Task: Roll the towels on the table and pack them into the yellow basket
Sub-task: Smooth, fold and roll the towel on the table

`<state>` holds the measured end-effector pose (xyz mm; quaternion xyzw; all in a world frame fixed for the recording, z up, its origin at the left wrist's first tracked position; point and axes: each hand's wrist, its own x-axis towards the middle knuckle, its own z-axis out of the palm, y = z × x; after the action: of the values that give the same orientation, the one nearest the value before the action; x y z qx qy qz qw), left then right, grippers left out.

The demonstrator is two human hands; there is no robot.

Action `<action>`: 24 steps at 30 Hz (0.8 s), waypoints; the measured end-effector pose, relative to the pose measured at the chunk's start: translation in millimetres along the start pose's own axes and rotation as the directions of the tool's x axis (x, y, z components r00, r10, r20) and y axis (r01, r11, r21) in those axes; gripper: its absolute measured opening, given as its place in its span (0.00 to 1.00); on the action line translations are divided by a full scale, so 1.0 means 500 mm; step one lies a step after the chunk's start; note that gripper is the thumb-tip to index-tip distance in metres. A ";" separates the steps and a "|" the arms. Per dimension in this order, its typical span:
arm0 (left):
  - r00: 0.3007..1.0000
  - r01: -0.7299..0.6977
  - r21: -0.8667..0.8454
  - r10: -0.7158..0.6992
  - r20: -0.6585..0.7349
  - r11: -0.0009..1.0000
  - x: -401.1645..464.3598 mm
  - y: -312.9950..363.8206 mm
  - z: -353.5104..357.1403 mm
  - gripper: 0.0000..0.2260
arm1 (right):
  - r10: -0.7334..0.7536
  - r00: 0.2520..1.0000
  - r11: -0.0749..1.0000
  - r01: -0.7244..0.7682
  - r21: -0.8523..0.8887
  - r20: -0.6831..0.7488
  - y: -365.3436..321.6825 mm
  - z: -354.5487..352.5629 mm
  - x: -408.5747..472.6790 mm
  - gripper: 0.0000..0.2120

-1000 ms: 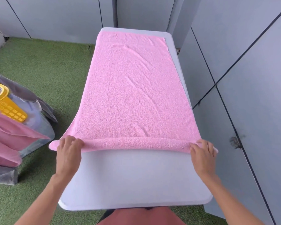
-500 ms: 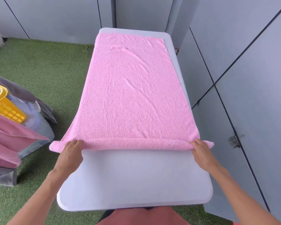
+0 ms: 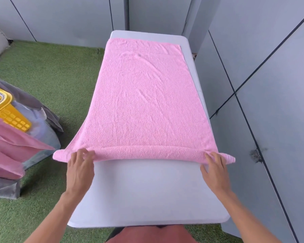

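Now we see a pink towel (image 3: 146, 102) spread along the white table (image 3: 147, 190), its near edge rolled into a thin tube across the table's width. Our left hand (image 3: 80, 170) and right hand (image 3: 215, 170) sit well apart, fingers extended and pressing on the roll's two ends. Away to the left, on the green turf (image 3: 51, 76), the yellow basket (image 3: 9, 111) stands among grey bags (image 3: 42, 123) and more pink cloth (image 3: 7, 148).

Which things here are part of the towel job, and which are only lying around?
Job: pink towel, white table, yellow basket, left hand, right hand.
Lying about: grey bag, pink cloth, green turf.
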<state>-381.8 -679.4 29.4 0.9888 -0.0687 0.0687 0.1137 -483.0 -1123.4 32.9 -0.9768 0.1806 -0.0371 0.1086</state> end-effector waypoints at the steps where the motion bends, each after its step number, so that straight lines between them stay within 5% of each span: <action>1: 0.999 -0.045 0.006 0.045 0.028 0.999 -0.007 0.001 0.008 0.20 | -0.019 0.999 0.999 0.018 0.029 0.046 0.002 0.002 -0.001 0.24; 4: 0.990 -0.078 -0.019 0.080 0.112 0.997 0.005 0.000 0.021 0.26 | -0.016 0.995 0.993 0.004 0.114 0.100 -0.001 0.002 0.018 0.24; 12: 0.976 0.056 -0.083 -0.037 0.214 0.995 0.042 -0.009 0.013 0.13 | -0.073 0.967 0.997 0.060 0.057 0.242 0.017 -0.032 0.060 0.16; 19: 0.847 0.109 0.022 -0.104 0.521 0.994 0.075 -0.017 -0.025 0.16 | 0.092 0.794 0.996 -0.063 -0.069 0.601 0.000 -0.091 0.089 0.13; 22: 0.796 0.266 -0.079 -0.172 0.580 0.961 0.111 -0.022 -0.035 0.16 | 0.127 0.880 0.987 -0.157 0.028 0.457 -0.013 -0.068 0.103 0.23; 24: 0.837 0.285 -0.171 -0.158 0.523 0.943 0.115 -0.021 -0.031 0.17 | 0.101 0.962 0.993 -0.114 0.035 0.254 -0.020 -0.040 0.089 0.23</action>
<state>-325.9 -672.7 50.7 0.9520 0.0119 -0.2136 0.2188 -440.1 -1134.2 56.2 -0.9594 0.2173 0.0886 0.1563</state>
